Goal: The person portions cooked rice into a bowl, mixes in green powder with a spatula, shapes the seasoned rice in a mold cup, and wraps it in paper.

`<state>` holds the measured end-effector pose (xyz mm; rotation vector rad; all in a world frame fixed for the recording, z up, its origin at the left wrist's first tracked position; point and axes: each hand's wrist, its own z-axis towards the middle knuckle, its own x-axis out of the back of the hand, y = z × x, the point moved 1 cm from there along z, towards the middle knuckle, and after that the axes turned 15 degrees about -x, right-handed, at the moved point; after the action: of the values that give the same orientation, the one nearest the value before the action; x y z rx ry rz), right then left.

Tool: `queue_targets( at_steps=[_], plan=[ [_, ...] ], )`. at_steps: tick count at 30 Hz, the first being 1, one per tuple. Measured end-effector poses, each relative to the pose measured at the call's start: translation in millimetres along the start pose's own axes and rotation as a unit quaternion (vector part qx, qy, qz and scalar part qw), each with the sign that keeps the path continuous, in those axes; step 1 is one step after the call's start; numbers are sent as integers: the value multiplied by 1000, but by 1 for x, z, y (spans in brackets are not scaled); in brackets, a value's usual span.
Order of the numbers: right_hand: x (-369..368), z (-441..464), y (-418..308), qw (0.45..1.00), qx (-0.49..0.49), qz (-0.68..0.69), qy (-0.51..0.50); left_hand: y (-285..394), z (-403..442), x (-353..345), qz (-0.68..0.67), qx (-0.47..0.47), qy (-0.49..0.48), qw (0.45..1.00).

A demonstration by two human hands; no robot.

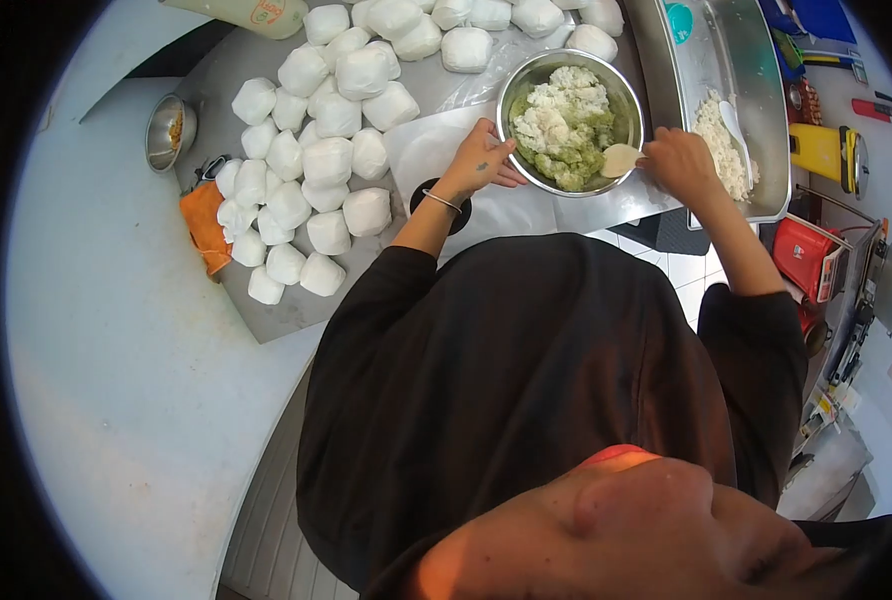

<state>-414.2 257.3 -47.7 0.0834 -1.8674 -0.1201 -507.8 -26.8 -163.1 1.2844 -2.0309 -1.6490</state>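
Observation:
A steel mixing bowl (638,108) holds white rice (571,95) partly coated with a green sauce (566,165). My left hand (478,162) grips the bowl's near left side, thumb at the rim and fingers below. My right hand (678,165) is closed around the handle of a pale spoon (621,160), its broad end lying over the right inside edge of the bowl, against the green rice. Under the bowl lies a sheet of white paper or plastic (426,150). How far the left fingers reach beneath the bowl is hidden.
Many white wrapped packets (327,160) cover the steel table at left. A small bowl (171,133) and an orange cloth (204,225) sit at its left edge. To the right, a deep steel tray (766,190) contains loose rice (716,130) and a white utensil (734,125).

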Motion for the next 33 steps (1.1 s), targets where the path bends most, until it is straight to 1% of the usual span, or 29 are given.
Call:
queue_targets(
  at_steps=[2,3,6,7,9,11,14,16,18,21,24,27,30,31,33],
  plan=[
    [-5,13,0,996,58,9,-65,-2,1,0,3,1,-4,1000],
    [-23,18,0,995,57,2,-82,-2,1,1,5,1,-4,1000],
    [-27,8,-11,997,41,49,-39,-3,2,3,9,-3,-26,1000],
    [-39,0,-14,998,38,44,-10,-3,-1,3,11,-1,-28,1000],
    [-60,-13,-30,997,7,72,8,0,-2,3,16,0,-34,999],
    [-64,-16,-43,994,-5,110,30,-6,-2,7,15,7,-35,999],
    [-55,-2,-41,982,-27,178,60,-14,-3,9,-11,6,-27,1000],
    [-39,9,-26,968,-124,212,-46,-15,-6,8,-36,3,-10,999],
    [-47,19,0,931,-168,309,-96,-8,-12,1,-59,1,14,998],
    [-40,24,10,902,-198,345,-171,-5,-16,-3,-51,97,58,992],
    [-33,20,3,901,-217,316,-202,9,-26,-7,-94,86,58,990],
    [1,1,5,925,-195,301,-125,21,-35,-11,-240,103,68,963],
    [62,-11,-17,940,-240,231,-69,46,-41,-35,-224,87,39,970],
    [59,-8,-27,947,-255,193,-28,56,-41,-48,-218,72,38,972],
    [20,0,-53,974,-212,30,-70,74,-40,-70,-209,42,34,977]
  ],
)
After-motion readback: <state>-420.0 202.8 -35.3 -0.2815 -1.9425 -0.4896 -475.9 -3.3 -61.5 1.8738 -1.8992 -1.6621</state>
